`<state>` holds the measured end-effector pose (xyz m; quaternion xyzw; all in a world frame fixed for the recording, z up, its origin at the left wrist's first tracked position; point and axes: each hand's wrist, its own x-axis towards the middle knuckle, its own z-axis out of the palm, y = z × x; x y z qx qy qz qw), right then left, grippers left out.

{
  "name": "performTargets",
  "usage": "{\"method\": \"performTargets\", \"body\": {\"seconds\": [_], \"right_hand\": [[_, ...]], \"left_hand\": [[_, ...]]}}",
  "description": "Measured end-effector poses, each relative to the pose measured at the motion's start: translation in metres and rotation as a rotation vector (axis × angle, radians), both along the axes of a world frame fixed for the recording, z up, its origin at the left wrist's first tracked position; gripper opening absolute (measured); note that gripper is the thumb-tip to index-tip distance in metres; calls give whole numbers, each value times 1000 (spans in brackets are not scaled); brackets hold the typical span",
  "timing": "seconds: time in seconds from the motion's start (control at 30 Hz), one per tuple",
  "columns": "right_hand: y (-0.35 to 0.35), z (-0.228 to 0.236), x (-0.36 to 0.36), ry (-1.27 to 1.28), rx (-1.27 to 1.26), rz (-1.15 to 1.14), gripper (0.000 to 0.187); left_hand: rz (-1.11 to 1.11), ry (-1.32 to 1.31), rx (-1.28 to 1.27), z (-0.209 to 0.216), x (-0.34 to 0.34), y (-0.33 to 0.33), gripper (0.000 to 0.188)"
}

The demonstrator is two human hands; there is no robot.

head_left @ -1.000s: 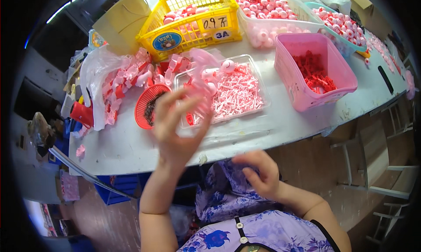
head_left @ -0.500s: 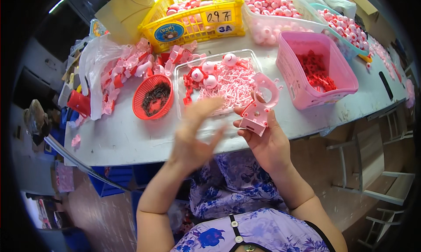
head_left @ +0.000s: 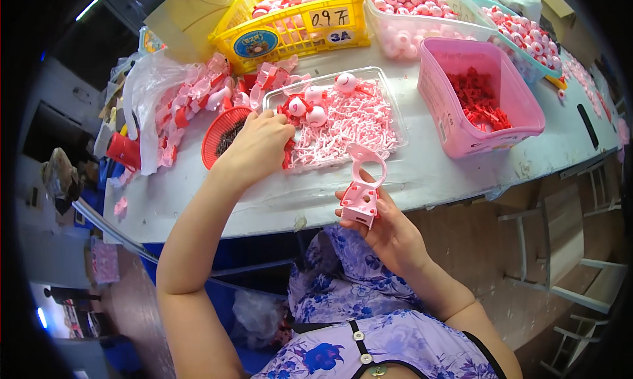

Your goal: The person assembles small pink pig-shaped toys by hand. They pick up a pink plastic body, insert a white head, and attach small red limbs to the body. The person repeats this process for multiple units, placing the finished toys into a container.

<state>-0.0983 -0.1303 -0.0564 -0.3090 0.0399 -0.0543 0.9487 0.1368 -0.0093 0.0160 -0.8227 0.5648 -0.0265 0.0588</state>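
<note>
My right hand (head_left: 392,234) grips a pink plastic toy part (head_left: 361,200) near the table's front edge. This part has an open ring on top, a boxy base and small red pieces along its sides. My left hand (head_left: 260,145) is over the left end of a clear tray (head_left: 401,125), its fingers curled down among small red plastic pieces (head_left: 287,156). What its fingertips hold is hidden. The tray holds many small pink plastic pieces (head_left: 346,128) and several pink-and-white balls (head_left: 345,82). Partly behind my left hand is a red round basket (head_left: 212,138) with small dark pieces.
A pink tub (head_left: 438,125) of red parts stands to the right. At the back are a yellow basket (head_left: 290,33), a clear bin (head_left: 428,26) and a teal-rimmed tray (head_left: 527,66) of pink-and-white balls. Pink and red parts (head_left: 204,92) are heaped by a plastic bag (head_left: 148,92) on the left.
My left hand has moved left and away from me to the tray's left end, and its fingers have curled. My right hand has brought the pink toy part slightly left and closer to me.
</note>
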Motion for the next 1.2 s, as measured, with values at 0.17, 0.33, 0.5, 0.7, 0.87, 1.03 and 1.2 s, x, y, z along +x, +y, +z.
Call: {"method": "performTargets", "body": {"seconds": [0.17,0.33,0.5,0.7,0.87,1.03,1.2], "right_hand": [[1,1,-2,1,2,-3,58],[3,-2,-2,7,29,-8,56],[1,-3,4,3,36,-14,52],[-2,1,12,-1,43,-41,50],[-3,-1,19,-18,39,-30,49],[-6,-11,14,-46,9,-13,46],[-8,-15,12,-69,-3,44,48]], "left_hand": [[-28,31,6,5,9,-4,19],[-30,167,-266,-9,11,3,13],[-25,251,-430,-14,11,6,19],[101,420,-649,-17,-2,4,20],[93,744,-885,-10,-42,5,20],[40,1063,-935,-12,-100,7,16],[-6,801,-919,-26,-115,11,19]]}}
